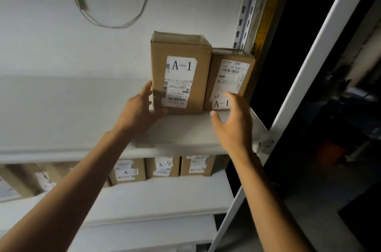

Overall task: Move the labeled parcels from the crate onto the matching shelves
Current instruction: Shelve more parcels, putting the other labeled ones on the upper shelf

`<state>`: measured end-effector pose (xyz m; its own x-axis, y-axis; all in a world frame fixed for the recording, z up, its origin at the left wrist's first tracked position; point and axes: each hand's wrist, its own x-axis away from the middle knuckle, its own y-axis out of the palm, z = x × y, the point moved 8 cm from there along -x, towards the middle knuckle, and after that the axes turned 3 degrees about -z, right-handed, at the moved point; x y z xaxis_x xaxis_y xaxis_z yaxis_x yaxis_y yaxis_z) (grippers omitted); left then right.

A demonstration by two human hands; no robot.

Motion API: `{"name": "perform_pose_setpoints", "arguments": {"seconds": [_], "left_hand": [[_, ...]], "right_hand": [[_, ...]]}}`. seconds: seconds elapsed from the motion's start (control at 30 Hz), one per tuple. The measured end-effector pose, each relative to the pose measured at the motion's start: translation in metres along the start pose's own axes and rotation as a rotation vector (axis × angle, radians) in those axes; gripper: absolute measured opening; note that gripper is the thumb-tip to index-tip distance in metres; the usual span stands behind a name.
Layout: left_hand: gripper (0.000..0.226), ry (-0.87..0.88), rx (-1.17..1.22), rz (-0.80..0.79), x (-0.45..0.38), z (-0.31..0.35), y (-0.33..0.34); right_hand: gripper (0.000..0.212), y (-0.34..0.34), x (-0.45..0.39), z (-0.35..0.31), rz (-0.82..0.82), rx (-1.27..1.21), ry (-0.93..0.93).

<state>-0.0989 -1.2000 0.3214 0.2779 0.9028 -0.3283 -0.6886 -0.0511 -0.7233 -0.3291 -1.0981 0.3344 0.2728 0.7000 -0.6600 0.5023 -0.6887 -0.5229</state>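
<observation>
**Setting the A-1 parcel straight on its shelf**

The left hand rests flat, fingers straight, against the left side of the taller A-1 parcel; the right hand hovers released, holding nothing, just before the smaller A-1 parcel. I think a gentle push keeps both upright and touching. The cartons are matte brown cardboard with white paper labels, on a smooth grey metal shelf. Below stand the A-2 parcels.

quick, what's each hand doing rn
Left hand: open, fingers against the left side of the taller A-1 parcel.
Right hand: open, holding nothing, in front of the shorter A-1 parcel.
</observation>
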Motion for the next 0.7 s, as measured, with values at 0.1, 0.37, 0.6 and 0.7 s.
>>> {"name": "perform_pose_setpoints", "arguments": {"seconds": [0.1, 0.37, 0.6, 0.7], "left_hand": [[0.065, 0.002, -0.185, -0.009, 0.031, 0.0, -0.014], [0.068, -0.184, -0.35, 0.039, 0.176, -0.061, -0.084], [0.066, -0.608, -0.477, 0.179, 0.4, -0.109, -0.162], [0.063, -0.798, -0.455, 0.253, 0.52, -0.106, -0.182]], "right_hand": [[0.035, 0.037, 0.021, -0.04, -0.233, 0.012, -0.161], [0.039, 0.112, 0.105, -0.165, -0.393, -0.139, -0.524], [0.057, 0.15, 0.258, -0.296, -0.778, -0.258, -0.704], [0.061, 0.145, 0.345, -0.351, -0.952, -0.298, -0.841]]}}
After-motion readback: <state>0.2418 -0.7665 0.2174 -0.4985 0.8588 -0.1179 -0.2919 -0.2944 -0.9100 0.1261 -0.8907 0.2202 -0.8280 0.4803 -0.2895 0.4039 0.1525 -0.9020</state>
